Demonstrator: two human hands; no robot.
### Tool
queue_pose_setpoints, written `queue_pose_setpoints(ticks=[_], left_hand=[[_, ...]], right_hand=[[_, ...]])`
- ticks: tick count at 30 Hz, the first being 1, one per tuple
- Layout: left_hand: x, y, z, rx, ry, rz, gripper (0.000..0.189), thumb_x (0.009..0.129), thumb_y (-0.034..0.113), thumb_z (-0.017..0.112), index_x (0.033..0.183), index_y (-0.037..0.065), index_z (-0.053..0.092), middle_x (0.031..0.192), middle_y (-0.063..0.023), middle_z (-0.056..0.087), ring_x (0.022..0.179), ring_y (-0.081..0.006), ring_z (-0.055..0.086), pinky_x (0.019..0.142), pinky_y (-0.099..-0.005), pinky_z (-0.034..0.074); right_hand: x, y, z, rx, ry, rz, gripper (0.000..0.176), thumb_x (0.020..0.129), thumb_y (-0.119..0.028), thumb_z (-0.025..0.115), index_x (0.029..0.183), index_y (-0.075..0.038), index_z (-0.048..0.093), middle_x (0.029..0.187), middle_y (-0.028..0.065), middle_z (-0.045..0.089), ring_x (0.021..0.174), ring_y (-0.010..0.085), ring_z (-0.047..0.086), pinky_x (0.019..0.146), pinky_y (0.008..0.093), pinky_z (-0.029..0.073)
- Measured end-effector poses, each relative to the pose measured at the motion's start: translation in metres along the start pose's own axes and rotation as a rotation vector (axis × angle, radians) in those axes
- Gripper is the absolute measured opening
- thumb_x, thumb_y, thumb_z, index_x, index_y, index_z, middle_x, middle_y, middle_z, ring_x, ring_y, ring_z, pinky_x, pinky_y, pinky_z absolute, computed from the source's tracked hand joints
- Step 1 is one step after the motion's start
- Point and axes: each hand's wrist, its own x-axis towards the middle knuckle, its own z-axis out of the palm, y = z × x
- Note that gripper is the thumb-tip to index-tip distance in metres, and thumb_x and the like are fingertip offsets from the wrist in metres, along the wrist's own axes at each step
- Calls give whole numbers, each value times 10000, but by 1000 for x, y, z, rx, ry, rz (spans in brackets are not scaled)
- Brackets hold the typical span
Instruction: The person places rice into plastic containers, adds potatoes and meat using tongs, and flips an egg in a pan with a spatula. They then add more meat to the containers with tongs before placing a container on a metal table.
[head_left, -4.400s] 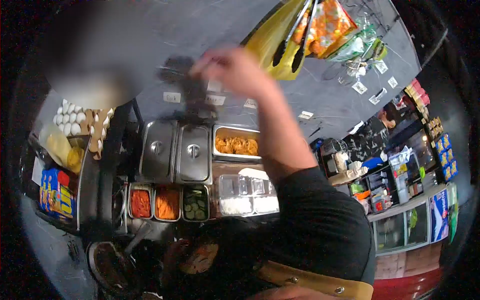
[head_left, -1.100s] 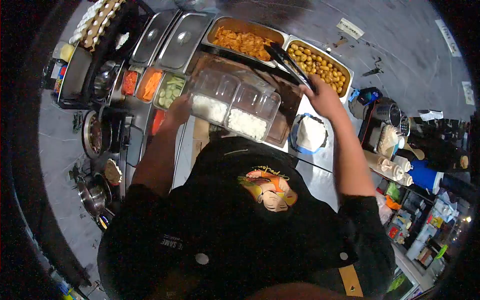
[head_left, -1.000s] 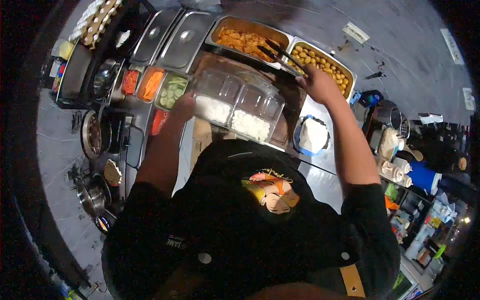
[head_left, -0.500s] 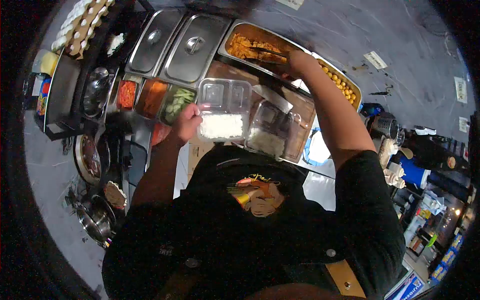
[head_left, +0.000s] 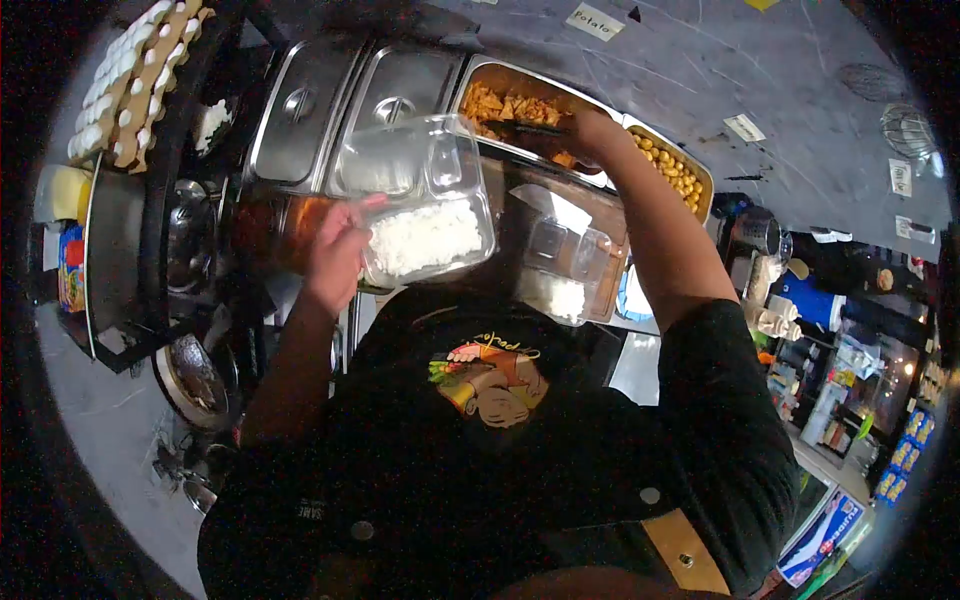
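Note:
My left hand (head_left: 338, 258) pinches the left edge of a clear plastic compartment container (head_left: 455, 178), lifted and slightly tilted. White rice (head_left: 425, 238) fills its near compartment; the other compartments hold no food. My right hand (head_left: 597, 138) is closed around a dark utensil (head_left: 535, 128) that looks like tongs; its working end dips into the orange-brown saucy food (head_left: 508, 105). That food lies in a steel pan (head_left: 590, 92) at the back. A second clear container (head_left: 575, 250) with rice (head_left: 556, 296) rests on the brown board (head_left: 617, 270) to the right.
Two lidded steel pans (head_left: 310, 110) stand at the back left. To the right, small yellow round pieces (head_left: 668, 165) fill another pan. A tray of eggs (head_left: 130, 90) sits at far left. A white paper (head_left: 560, 208) lies on the board.
The container in my left hand has risen toward the camera and tilted, covering the cucumber tub. My right hand stays over the pan with the utensil in the food. The whole view has shifted slightly.

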Motion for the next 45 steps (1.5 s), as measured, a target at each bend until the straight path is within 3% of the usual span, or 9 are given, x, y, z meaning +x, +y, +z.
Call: queue_pose_setpoints(ticks=[2, 3, 6, 8, 10, 14, 18, 38, 45], left_hand=[[17, -12, -12, -54, -14, 94, 214, 931, -51, 519, 1110, 43, 588, 1471, -129, 629, 1012, -139, 642, 783, -276, 540], [19, -3, -6, -16, 45, 43, 140, 942, -28, 502, 1041, 61, 543, 1470, -140, 624, 1137, -163, 621, 946, -312, 499], [38, -4, -11, 27, 54, 14, 110, 966, 2, 510, 1041, 72, 550, 1456, -139, 625, 1191, -195, 632, 1010, -362, 539], [55, -12, -10, -36, 28, 10, 220, 959, 13, 586, 1163, 86, 628, 1003, 5, 572, 791, -72, 532, 621, -242, 451], [69, -17, 2, -34, 20, -6, 231, 960, 32, 602, 1181, 93, 632, 1022, -7, 583, 822, -84, 566, 636, -249, 476], [90, -23, 36, -8, -54, -79, 207, 967, 78, 635, 1172, 97, 624, 1052, -32, 594, 923, -130, 640, 687, -281, 543], [104, -28, 66, -53, -160, -109, 153, 973, 83, 636, 1116, 106, 588, 1117, -50, 612, 949, -157, 638, 707, -324, 581], [96, -27, -1, 63, -28, -144, 116, 959, 98, 613, 1060, 155, 617, 845, 42, 509, 690, -51, 474, 512, -237, 340], [68, 7, -31, -10, -25, -86, 167, 996, 84, 550, 1155, 66, 596, 1167, -87, 695, 895, -145, 641, 721, -297, 516]], right_hand=[[-20, 1, -8, -65, 60, -19, 287, 946, -257, 719, 1163, -72, 750, 942, 194, 758, 872, 332, 715, 831, 469, 594], [-34, 4, -17, 32, -4, -34, 328, 956, -293, 730, 1198, -74, 749, 986, 194, 767, 889, 324, 721, 849, 463, 586], [-60, 36, -17, 163, 63, -22, 381, 951, -334, 732, 1223, -67, 747, 1085, 213, 769, 967, 354, 734, 883, 466, 575], [-78, 45, -20, 195, 193, 3, 393, 937, -338, 724, 1212, -57, 745, 1138, 233, 762, 1027, 392, 741, 899, 475, 573], [-121, 31, -53, 372, 213, -85, 503, 997, -340, 744, 1389, -33, 673, 1219, 163, 767, 998, 228, 719, 878, 392, 556], [-182, -25, -88, 576, 153, 74, 530, 989, -332, 758, 1410, -25, 656, 1240, 155, 761, 1030, 218, 716, 922, 366, 548], [-185, -61, -70, 387, 185, -82, 438, 972, -365, 734, 1309, -86, 710, 1098, 242, 757, 1022, 440, 723, 908, 489, 569], [-196, -16, -68, 140, 381, 90, 366, 963, -342, 696, 1261, -134, 732, 1094, 216, 764, 1026, 431, 725, 881, 538, 583], [-90, -2, -5, -18, 121, 243, 342, 924, -319, 707, 1149, -68, 764, 1149, 197, 774, 1101, 374, 747, 937, 518, 598]])
